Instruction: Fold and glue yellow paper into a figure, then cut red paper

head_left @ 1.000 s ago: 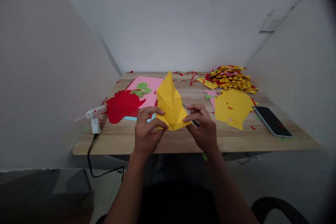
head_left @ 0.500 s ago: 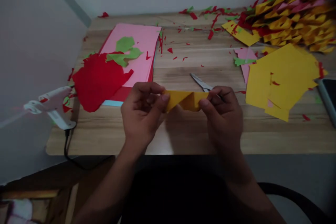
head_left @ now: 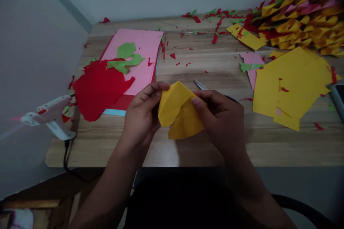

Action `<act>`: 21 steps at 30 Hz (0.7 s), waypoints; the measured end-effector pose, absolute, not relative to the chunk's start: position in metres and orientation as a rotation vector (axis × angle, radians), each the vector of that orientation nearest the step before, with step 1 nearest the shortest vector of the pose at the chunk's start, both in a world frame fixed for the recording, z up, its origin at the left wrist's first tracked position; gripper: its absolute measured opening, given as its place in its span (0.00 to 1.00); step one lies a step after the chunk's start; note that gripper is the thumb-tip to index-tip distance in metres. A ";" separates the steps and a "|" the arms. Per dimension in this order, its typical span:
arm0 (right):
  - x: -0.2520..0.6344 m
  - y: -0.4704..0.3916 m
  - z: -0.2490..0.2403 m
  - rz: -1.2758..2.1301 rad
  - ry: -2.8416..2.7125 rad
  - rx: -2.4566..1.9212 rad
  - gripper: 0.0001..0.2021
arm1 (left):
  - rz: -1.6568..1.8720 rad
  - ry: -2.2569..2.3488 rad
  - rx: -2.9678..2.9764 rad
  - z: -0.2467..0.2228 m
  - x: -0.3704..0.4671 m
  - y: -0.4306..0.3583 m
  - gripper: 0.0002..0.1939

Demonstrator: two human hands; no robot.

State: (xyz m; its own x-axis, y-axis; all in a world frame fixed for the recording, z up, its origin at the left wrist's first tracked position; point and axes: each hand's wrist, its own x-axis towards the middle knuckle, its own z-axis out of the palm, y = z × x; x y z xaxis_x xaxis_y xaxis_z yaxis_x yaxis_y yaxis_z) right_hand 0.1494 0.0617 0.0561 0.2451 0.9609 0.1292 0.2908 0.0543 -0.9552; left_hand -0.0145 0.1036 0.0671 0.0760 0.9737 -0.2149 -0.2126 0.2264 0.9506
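Paper (head_left: pixel 185 116), yellow and folded, is in both my hands over the near part of the wooden table (head_left: pixel 268 146); my left hand (head_left: pixel 142 112) pinches its upper left edge between thumb and fingers, and my right hand (head_left: pixel 221 116) pinches its right side, thumb on top. Scissors (head_left: pixel 200 84) lie just beyond, partly hidden, between a torn red sheet (head_left: pixel 99 87) and yellow sheets (head_left: pixel 291 86)

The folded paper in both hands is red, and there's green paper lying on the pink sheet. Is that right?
Not quite: the head view shows that the folded paper in the left hand and right hand is yellow, not red. And yes, green paper is lying on the pink sheet.
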 end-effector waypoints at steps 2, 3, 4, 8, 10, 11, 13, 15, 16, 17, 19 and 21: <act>0.150 0.062 0.055 0.758 -1.279 -1.479 0.07 | 1.053 1.104 0.864 0.068 -0.018 0.104 0.05; 0.150 0.062 0.055 0.751 -1.290 -1.483 0.08 | 1.036 1.101 0.869 0.068 -0.019 0.103 0.06; 0.149 0.062 0.055 0.750 -1.292 -1.479 0.08 | 1.023 1.099 0.899 0.069 -0.021 0.102 0.08; 0.147 0.059 0.051 0.723 -1.257 -1.388 0.05 | 1.006 1.142 1.187 0.067 -0.021 0.092 0.13; 0.148 0.056 0.049 0.738 -1.292 -1.302 0.06 | 1.081 1.140 1.346 0.066 -0.020 0.087 0.10; 0.148 0.054 0.047 0.753 -1.320 -1.260 0.07 | 1.124 1.120 1.433 0.065 -0.020 0.085 0.07; 0.150 0.050 0.043 0.765 -1.362 -1.185 0.13 | 1.201 1.059 1.636 0.064 -0.022 0.083 0.04; 0.153 0.047 0.038 0.742 -1.370 -1.131 0.21 | 1.263 1.025 1.861 0.061 -0.026 0.082 0.06; 0.154 0.045 0.036 0.710 -1.378 -1.101 0.24 | 1.298 1.023 1.967 0.060 -0.028 0.083 0.07; 0.155 0.044 0.034 0.674 -1.399 -1.071 0.24 | 1.329 1.017 2.058 0.059 -0.031 0.083 0.08; 0.158 0.043 0.030 0.596 -1.481 -1.032 0.21 | 1.339 0.995 2.192 0.056 -0.035 0.083 0.09; 0.160 0.041 0.028 0.497 -1.579 -1.041 0.18 | 1.300 0.972 2.258 0.053 -0.037 0.081 0.09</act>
